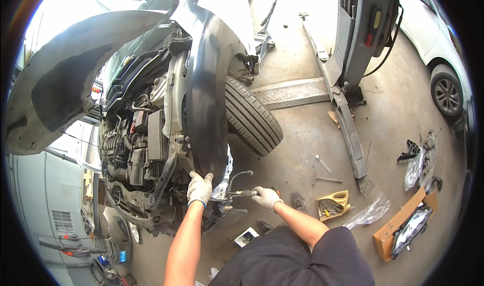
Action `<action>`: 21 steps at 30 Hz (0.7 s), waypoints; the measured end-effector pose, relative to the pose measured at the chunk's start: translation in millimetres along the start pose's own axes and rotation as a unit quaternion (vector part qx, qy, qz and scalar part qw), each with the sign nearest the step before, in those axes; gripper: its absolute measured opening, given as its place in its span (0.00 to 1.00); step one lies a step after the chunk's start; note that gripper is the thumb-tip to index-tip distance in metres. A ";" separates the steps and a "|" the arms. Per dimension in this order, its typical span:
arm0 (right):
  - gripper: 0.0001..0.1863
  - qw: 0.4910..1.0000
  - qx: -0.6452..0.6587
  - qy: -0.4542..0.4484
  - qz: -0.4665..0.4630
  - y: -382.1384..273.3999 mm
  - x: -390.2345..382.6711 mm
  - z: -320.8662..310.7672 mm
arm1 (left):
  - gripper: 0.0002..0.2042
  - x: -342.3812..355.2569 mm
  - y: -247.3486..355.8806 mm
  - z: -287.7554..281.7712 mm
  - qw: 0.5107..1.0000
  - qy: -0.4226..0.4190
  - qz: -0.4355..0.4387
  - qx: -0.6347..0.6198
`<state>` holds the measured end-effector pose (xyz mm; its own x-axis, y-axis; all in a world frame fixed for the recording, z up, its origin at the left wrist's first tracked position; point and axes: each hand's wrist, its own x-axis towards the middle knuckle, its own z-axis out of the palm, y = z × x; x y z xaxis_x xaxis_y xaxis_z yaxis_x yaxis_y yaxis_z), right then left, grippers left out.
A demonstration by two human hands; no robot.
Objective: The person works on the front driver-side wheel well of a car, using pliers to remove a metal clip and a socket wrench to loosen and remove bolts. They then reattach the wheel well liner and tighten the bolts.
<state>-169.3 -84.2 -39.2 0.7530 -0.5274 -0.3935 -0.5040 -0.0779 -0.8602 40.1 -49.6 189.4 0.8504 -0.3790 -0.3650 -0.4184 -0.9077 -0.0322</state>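
Note:
My left hand (200, 188), in a pale work glove, grips the front lower end of the black fender (206, 109) on the car's side. Its fingertips press on the panel's edge. My right hand (266, 198), gloved too, is closed around the end of a slim metal hand tool (243, 193) whose exact kind I cannot make out. The tool lies level, pointing left at the white bracket (222, 189) below the fender. Behind the fender is the front tyre (254, 117), turned outward.
The engine bay (136, 134) lies exposed on the left under the raised hood (65, 79). A lift post (360, 34) and its arm (348, 129) stand to the right. On the floor are a cut-open yellow jug (343, 199) of small parts, a carton (390, 235) with a headlight, and plastic wrap (370, 213).

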 end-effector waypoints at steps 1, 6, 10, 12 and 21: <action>0.23 1.000 -0.004 0.004 -0.004 3.5 0.6 0.8 | 0.43 1.0 -0.7 1.3 1.000 0.000 -0.001 0.001; 0.22 0.969 0.187 -0.094 0.131 3.7 12.0 7.6 | 0.43 0.8 0.5 1.2 1.000 0.007 0.007 -0.002; 0.22 0.999 0.001 -0.024 0.020 3.4 4.3 2.3 | 0.43 1.9 -2.0 1.3 1.000 0.004 0.003 0.000; 0.22 0.986 0.082 -0.123 0.075 14.3 19.3 3.7 | 0.43 2.0 -0.5 0.8 1.000 0.000 0.004 0.002; 0.26 0.945 0.249 -0.138 0.159 24.8 15.9 16.0 | 0.41 -5.7 1.8 -2.3 1.000 -0.005 0.007 -0.011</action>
<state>-163.0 -81.0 -72.0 0.7130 -0.2114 -0.6685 -0.5131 0.4925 -0.7030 35.3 -49.5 193.5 0.8411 -0.3895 -0.3752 -0.4229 -0.9061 -0.0075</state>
